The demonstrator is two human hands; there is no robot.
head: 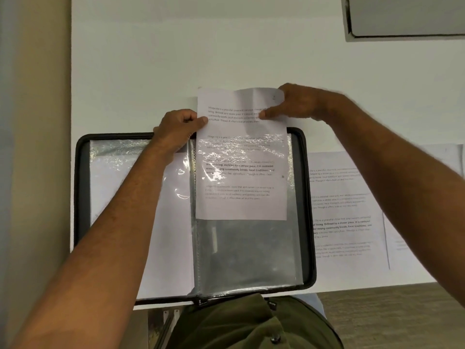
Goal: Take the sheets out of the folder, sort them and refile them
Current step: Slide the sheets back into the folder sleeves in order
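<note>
A black zip folder (307, 197) lies open on the white table, with clear plastic sleeves on both sides. A printed sheet (241, 172) sits partway inside the right sleeve (246, 248), its top third sticking out past the folder's far edge. My left hand (176, 129) pinches the sheet's upper left edge, thumb on the paper. The sheet's upper right corner is held by my right hand (299, 103), thumb pressed on the text. The left sleeve (118, 187) holds another white sheet, partly hidden by my left forearm.
Loose printed sheets (344, 210) lie on the white table (176, 59) right of the folder, partly under my right forearm. A grey tray-like object (407, 18) sits at the far right corner. The table's near edge runs just below the folder.
</note>
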